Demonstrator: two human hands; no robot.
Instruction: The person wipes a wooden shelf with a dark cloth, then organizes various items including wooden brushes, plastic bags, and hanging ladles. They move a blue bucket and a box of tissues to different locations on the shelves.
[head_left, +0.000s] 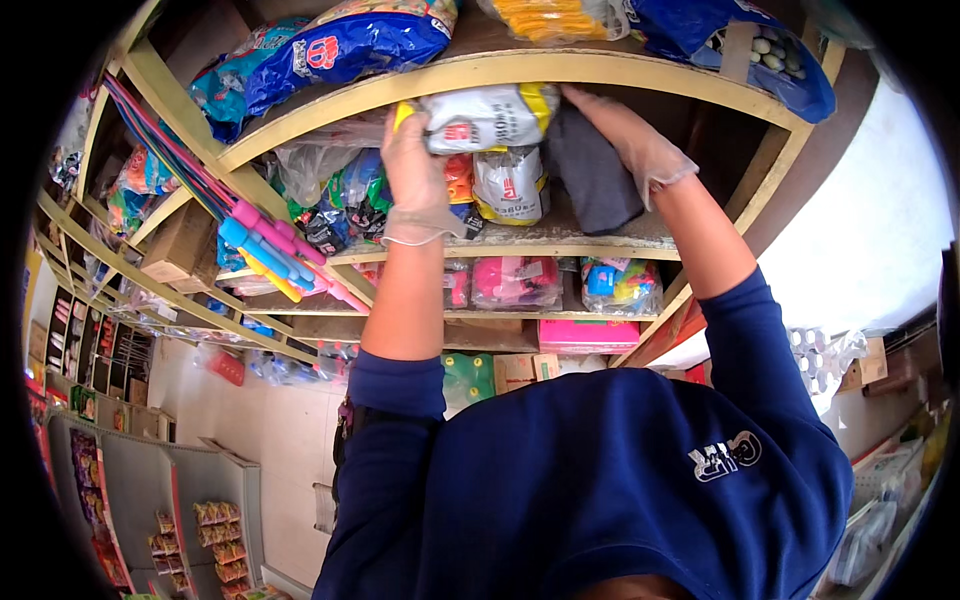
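Both my hands wear thin clear gloves and reach into the upper shelf opening. My left hand (pixel 412 172) is closed on the left end of a white and yellow plastic bag (pixel 487 118), which lies on its side just under the shelf board above. My right hand (pixel 622 132) is stretched out with its fingertips by the bag's right end, along the top edge of a dark grey cloth-like piece (pixel 592 172). Its fingertips are partly hidden. Below the held bag stands a second white and yellow bag (pixel 509 186), with an orange packet (pixel 459 180) beside it.
Blue bags (pixel 352 48) lie on the board above. Colourful packets (pixel 345 200) crowd the shelf's left side, near hanging pink and blue plastic-handled sticks (pixel 262 238). Lower down are pink packs (pixel 515 281) and a pink box (pixel 588 335). A grey snack rack (pixel 215 480) stands lower left.
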